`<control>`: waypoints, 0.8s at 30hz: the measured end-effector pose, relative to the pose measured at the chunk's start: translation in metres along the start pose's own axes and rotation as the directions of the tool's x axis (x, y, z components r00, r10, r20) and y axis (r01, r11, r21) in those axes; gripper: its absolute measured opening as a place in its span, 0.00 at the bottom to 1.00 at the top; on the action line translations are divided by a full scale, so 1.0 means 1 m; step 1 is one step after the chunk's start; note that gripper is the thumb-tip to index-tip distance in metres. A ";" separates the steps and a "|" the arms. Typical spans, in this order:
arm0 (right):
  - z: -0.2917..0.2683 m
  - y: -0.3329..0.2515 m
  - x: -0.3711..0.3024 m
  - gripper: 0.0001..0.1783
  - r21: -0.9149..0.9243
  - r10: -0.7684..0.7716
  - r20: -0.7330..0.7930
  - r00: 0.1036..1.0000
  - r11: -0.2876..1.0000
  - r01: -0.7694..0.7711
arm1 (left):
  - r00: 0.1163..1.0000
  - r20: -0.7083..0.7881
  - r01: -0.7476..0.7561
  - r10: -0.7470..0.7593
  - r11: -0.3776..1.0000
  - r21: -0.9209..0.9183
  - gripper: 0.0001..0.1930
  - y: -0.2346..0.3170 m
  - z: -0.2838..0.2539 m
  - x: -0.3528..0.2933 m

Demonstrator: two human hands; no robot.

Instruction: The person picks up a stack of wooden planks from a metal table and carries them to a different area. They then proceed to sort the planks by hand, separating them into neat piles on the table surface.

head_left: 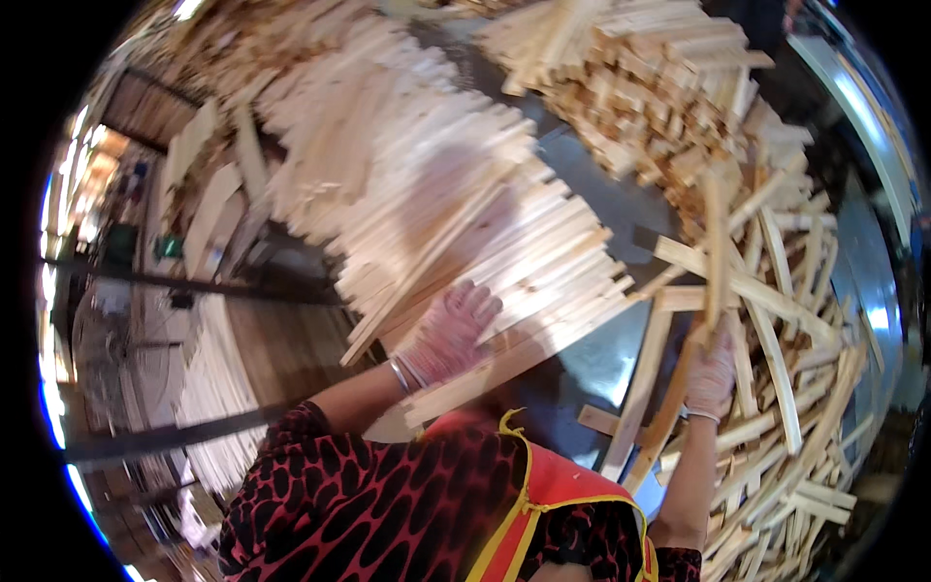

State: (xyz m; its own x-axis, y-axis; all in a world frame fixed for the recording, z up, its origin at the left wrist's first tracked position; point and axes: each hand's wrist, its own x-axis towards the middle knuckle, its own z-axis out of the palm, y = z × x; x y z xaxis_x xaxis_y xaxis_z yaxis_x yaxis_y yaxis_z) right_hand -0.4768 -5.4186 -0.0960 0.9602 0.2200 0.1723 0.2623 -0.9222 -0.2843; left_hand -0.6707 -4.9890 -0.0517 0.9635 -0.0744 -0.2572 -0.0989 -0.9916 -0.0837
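Both my hands wear pale, pinkish work gloves. My left hand (pixel 448 335) lies with its fingers stretched out on the near part of a broad layer of wooden strips (pixel 553 257), set side by side. One loose strip (pixel 427 262) lies aslant across that layer, just beyond my left fingers. At the right, my right hand (pixel 711 373) is closed round the near end of a wooden slat (pixel 716 238), which points away from me over a jumbled heap of slats (pixel 776 388). Its fingers are partly hidden and slightly blurred.
Behind the heap, a stack of short wooden pieces (pixel 630 87) shows its cut ends. A grey metal tabletop (pixel 606 194) appears between the piles. To the left are dark rails (pixel 184 283) and more stacked boards (pixel 218 388). A metal edge (pixel 863 116) runs along the far right.
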 end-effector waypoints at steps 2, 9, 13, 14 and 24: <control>-0.023 0.006 0.008 0.42 -0.026 0.116 0.035 0.993 0.993 -0.116 | 0.994 -0.034 0.108 -0.108 0.994 -0.004 0.44 -0.002 0.021 -0.038; -0.057 -0.029 -0.056 0.43 0.752 0.182 0.133 0.974 0.622 -0.219 | 0.758 0.164 0.648 -0.632 0.758 -0.073 0.46 -0.086 0.054 -0.081; -0.026 -0.106 -0.152 0.45 0.874 0.212 0.337 0.917 0.293 -0.389 | 0.794 0.125 0.606 -0.595 0.762 -0.227 0.33 -0.116 0.090 -0.090; 0.011 -0.094 -0.173 0.43 0.772 0.251 0.373 0.893 0.450 -0.448 | 0.808 0.165 0.588 -0.565 0.755 -0.291 0.30 -0.120 0.083 -0.089; 0.110 -0.232 -0.214 0.46 0.837 0.502 0.539 0.676 -0.231 -0.495 | 0.857 0.050 0.416 -0.512 0.633 -0.654 0.22 -0.179 0.073 -0.114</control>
State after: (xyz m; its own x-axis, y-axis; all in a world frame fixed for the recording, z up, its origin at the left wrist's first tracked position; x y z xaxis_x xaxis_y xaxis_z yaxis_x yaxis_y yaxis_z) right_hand -0.7324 -5.2166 -0.1707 0.8331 -0.1432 -0.5342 -0.4555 0.3702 -0.8096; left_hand -0.7808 -4.7956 -0.0772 0.8645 0.4494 -0.2253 0.5005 -0.7274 0.4694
